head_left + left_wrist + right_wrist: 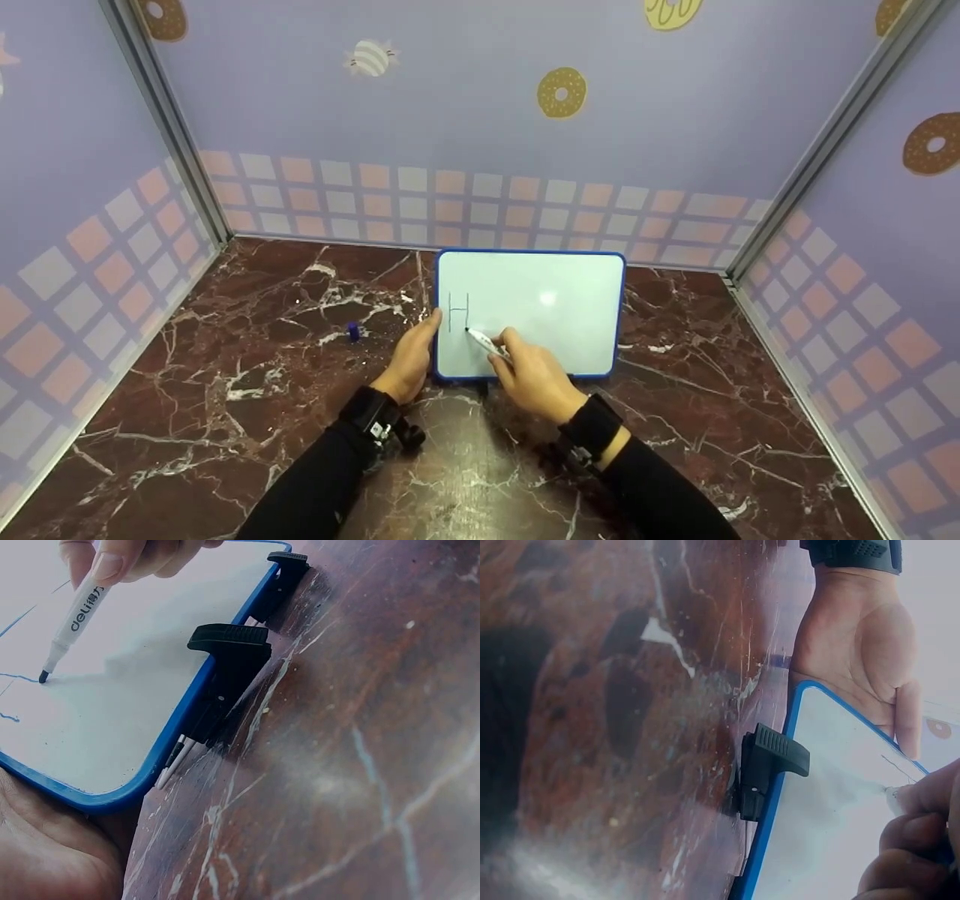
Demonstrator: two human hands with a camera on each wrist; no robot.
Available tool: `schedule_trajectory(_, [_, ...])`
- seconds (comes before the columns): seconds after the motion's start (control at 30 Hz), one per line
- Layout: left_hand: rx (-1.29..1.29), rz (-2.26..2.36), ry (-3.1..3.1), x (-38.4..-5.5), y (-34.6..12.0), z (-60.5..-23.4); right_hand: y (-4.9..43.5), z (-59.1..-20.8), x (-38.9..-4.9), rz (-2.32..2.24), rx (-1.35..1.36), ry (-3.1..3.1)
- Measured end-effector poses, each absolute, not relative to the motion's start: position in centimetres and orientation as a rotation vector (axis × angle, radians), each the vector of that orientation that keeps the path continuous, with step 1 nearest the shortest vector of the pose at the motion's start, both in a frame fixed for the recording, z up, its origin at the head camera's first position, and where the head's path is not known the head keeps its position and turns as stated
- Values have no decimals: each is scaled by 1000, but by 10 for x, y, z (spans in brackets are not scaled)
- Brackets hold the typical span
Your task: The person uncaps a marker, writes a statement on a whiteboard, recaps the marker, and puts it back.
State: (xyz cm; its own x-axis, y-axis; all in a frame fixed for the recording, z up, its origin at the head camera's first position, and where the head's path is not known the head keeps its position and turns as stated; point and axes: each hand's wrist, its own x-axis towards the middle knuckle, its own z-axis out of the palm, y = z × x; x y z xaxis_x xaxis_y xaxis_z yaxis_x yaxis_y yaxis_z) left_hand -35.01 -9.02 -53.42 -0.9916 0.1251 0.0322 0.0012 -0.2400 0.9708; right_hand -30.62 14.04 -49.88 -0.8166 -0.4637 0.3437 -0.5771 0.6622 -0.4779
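A whiteboard (555,315) with a blue frame leans up on black stand clips (229,641) along its lower edge. My left hand (411,358) holds its left edge, with the thumb at the frame and the other fingers behind it. My right hand (536,379) pinches a white marker (485,342), lettered along its barrel. The marker's dark tip (43,677) is on the board's surface. Two upright strokes joined by a crossbar, like a letter H (458,309), show on the board's left part, and the tip is at the foot of the right stroke.
A small blue cap (353,331) stands on the dark red marbled table (247,337), left of the board. Patterned panels (465,112) close off the back and both sides, joined by metal corner posts (832,142).
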Motion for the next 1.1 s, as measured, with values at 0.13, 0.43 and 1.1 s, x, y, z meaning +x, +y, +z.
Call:
schedule_trajectory(0.13, [161, 2406, 1876, -350, -90, -533, 141, -498, -306, 867, 849, -2686])
schedule_trajectory(0.43, [202, 2412, 1839, -350, -90, -532, 141, -498, -306, 855, 860, -2675])
schedule_trajectory(1.1, [157, 2399, 1876, -350, -91, -533, 144, -490, -306, 878, 846, -2590])
